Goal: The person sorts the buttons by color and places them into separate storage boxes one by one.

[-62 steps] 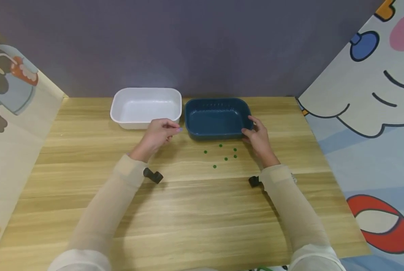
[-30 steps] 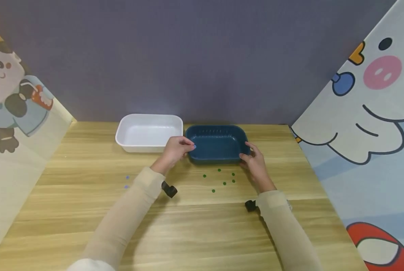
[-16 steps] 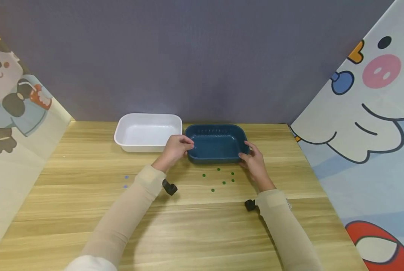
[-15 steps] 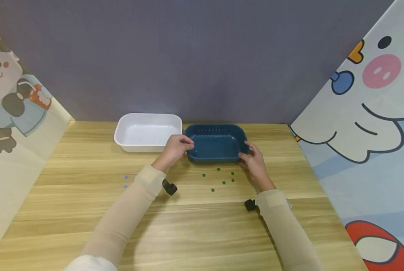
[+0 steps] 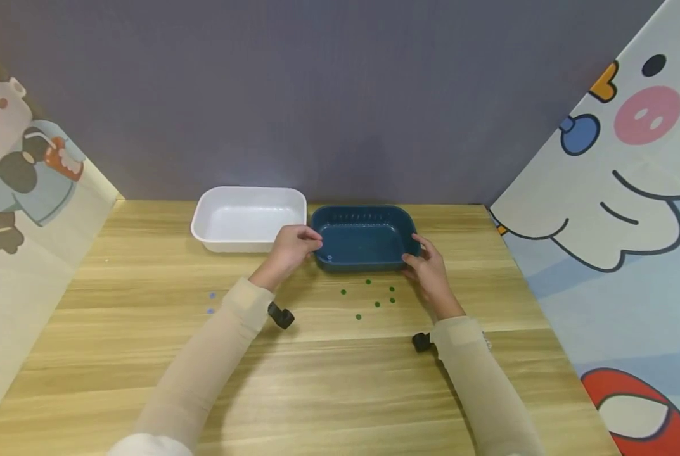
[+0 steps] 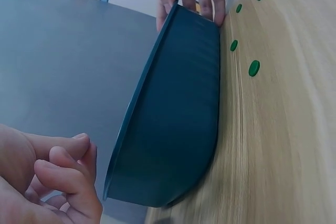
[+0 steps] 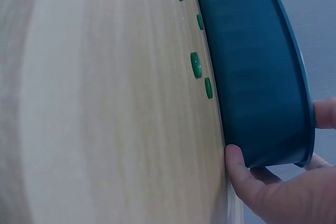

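Observation:
At the near left corner of the dark blue basin (image 5: 365, 265), my left hand (image 5: 287, 251) hovers just over the rim. Its thumb and index tips meet, the other fingers are curled, and nothing shows between them in the left wrist view. Inside the basin, near that corner, lies a small light blue disc (image 5: 329, 258), likely a button. My right hand (image 5: 429, 271) grips the basin's right end, thumb on the near side and fingers around the far side. In the right wrist view its thumb (image 7: 236, 156) presses low on the basin wall.
Several small green buttons (image 5: 377, 304) lie on the wooden table in front of the basin. Two light blue discs (image 5: 211, 311) rest further left. Left of the basin stands a white basin (image 5: 248, 246). A grey wall (image 5: 340, 101) rises behind both.
The left hand moved right to the blue basin with a small blue disc pinched, then let it go inside. It has since drawn back slightly left. The right hand keeps its grip.

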Motion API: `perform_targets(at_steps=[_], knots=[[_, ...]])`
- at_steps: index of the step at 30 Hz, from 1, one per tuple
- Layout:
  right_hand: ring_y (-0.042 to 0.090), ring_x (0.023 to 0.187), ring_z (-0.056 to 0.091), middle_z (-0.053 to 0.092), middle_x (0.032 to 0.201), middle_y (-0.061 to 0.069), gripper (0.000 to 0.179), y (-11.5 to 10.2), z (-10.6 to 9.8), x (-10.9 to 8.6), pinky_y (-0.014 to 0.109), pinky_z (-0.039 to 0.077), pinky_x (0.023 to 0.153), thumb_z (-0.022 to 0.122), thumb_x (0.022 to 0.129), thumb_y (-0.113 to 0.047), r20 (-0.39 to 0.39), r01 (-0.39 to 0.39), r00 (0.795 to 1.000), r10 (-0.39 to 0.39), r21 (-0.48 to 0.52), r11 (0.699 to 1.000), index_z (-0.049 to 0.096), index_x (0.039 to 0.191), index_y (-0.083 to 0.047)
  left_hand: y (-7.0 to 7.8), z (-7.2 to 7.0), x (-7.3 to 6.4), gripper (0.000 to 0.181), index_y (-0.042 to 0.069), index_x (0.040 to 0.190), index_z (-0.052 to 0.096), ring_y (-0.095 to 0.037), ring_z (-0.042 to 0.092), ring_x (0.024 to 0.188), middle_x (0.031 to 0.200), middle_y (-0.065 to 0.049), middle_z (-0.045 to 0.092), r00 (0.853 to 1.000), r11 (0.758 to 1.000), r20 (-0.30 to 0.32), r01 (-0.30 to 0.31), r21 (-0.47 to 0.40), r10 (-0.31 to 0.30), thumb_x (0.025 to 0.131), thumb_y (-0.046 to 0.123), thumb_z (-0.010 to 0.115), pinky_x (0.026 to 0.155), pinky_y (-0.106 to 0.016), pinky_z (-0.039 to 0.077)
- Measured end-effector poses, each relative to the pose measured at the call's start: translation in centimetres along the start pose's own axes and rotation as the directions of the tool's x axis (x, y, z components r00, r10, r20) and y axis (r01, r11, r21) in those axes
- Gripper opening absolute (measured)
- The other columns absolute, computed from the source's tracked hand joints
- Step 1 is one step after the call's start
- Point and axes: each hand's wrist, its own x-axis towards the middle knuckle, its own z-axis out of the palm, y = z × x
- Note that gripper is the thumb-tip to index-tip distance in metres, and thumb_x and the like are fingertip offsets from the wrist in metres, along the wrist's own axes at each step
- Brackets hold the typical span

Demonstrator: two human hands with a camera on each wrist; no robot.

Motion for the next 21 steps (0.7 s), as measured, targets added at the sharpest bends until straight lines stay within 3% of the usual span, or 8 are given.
perform_targets(at_steps=[4,8,15,21], knots=[[0.04,0.132,0.044,0.011,0.16,0.029,0.07,-0.6,0.1,-0.3,0.056,0.044,0.104,0.057,0.098,-0.001,0.01,-0.007,1.0,0.007,0.0,1.0,0.027,0.16,-0.01,-0.3,-0.5,-0.7,0.015,-0.008,0.104,0.071,-0.033,0.058,0.07,0.09,-0.016,0.07,0.999,1.0,-0.012,-0.029,0.01,0.029,0.094,0.003,0.069,0.054,-0.024,0.044],[0.041,0.136,0.041,0.007,0.163,0.026,0.069,0.4,-0.4,0.6,0.055,0.045,0.104,0.057,0.098,-0.001,0.004,-0.006,1.0,0.006,0.017,1.0,0.028,0.16,-0.012,-0.3,-0.9,-1.3,0.014,-0.007,0.102,0.072,-0.019,0.055,0.063,0.092,-0.015,0.071,0.999,0.999,-0.019,-0.036,0.033,0.037,0.093,0.003,0.069,0.053,-0.022,0.045],[0.039,0.138,0.038,0.006,0.164,0.023,0.068,1.6,-0.7,1.4,0.054,0.046,0.103,0.056,0.099,-0.004,0.0,0.018,1.0,-0.018,-0.001,1.0,0.029,0.16,-0.018,-0.4,-1.5,-2.4,0.01,-0.005,0.1,0.072,-0.024,0.056,0.068,0.099,-0.02,0.071,1.0,0.999,-0.018,-0.023,0.04,0.024,0.093,0.003,0.069,0.054,-0.021,0.045],[0.04,0.135,0.04,0.013,0.162,0.025,0.069,0.7,-0.5,0.8,0.055,0.046,0.103,0.057,0.098,-0.001,0.005,-0.001,1.0,0.001,0.009,1.0,0.028,0.16,-0.013,-0.7,-2.0,-3.2,0.01,-0.003,0.1,0.072,-0.017,0.053,0.068,0.097,-0.012,0.071,1.0,0.997,-0.011,0.003,0.072,-0.002,0.092,0.002,0.07,0.058,-0.024,0.046]])
